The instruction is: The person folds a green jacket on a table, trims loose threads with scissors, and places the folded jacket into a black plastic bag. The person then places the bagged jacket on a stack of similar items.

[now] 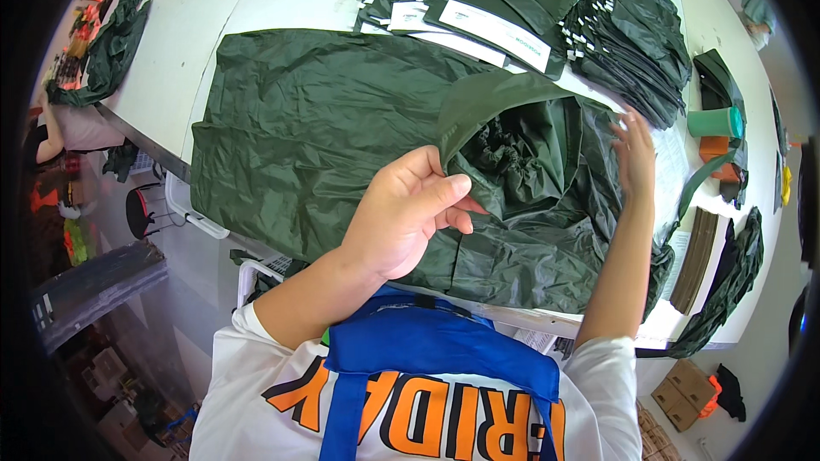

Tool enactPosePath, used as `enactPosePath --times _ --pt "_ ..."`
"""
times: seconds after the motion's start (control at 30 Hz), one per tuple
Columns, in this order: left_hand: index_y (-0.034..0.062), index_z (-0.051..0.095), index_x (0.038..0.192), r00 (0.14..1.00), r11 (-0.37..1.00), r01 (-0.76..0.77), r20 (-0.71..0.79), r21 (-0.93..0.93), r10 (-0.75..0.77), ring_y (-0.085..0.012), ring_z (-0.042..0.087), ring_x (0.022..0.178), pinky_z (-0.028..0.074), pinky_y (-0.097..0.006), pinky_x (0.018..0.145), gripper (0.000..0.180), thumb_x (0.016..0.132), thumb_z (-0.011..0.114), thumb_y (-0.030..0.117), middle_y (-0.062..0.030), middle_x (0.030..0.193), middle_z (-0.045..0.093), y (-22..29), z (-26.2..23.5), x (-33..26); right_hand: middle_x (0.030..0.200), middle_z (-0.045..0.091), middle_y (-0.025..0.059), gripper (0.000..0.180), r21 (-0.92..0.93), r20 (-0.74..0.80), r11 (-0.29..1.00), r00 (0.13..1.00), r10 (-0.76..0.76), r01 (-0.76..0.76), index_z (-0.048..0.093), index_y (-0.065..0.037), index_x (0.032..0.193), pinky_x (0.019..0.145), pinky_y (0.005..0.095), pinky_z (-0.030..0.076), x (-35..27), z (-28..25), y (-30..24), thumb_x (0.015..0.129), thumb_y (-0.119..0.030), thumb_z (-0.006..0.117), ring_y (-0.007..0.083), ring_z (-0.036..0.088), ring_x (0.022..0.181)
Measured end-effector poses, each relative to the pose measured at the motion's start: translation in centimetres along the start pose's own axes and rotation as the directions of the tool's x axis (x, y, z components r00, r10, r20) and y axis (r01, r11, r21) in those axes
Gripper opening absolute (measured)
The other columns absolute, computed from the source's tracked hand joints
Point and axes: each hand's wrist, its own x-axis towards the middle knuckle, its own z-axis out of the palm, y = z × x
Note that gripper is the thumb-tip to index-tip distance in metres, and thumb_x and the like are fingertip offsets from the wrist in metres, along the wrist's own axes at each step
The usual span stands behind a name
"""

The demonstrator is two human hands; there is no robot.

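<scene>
A dark green garment [325,128] lies spread across the white worktop [171,60] at frame centre, its folded edge pinched in the left hand [401,218]'s closed grip, the right hand [634,154] resting open-fingered on its crumpled right side.

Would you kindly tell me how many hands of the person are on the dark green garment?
2. The left hand pinches the folded edge of the dark green garment near its middle; the right hand rests open on its right side.

The left hand [408,215] pinches a raised fold of the dark green garment [342,128] spread on the white table [171,60]. The right hand [634,154] rests on its crumpled far side.
</scene>
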Motion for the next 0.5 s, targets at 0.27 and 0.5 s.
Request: enactPosePath --times 0.27,0.5 --pt "0.0042 0.051 0.117 0.999 0.998 -0.051 0.012 0.049 0.050 -0.0130 0.058 0.090 0.051 -0.030 0.074 0.027 0.090 0.055 0.003 -0.0043 0.108 0.060 -0.7 2.6 0.4 0.122 0.053 0.0281 0.072 -0.863 -0.424 0.377 0.887 -0.182 -0.335 0.047 0.001 0.129 0.098 0.0428 0.042 9.3 -11.5 10.7 0.076 -0.043 0.068 0.0392 0.052 0.115" --pt "0.0068 0.045 0.129 0.998 1.000 -0.022 0.065 0.009 0.021 -0.0178 0.061 0.094 0.051 -0.035 0.076 0.040 0.090 0.055 0.006 -0.0073 0.117 0.059 -0.9 2.2 1.8 0.083 0.063 0.0146 0.028 -0.633 -0.397 0.746 0.914 -0.081 -0.208 0.060 0.000 0.099 0.063 0.0349 0.054 9.6 -16.0 12.1 0.086 -0.025 0.063 0.0217 0.064 0.070"
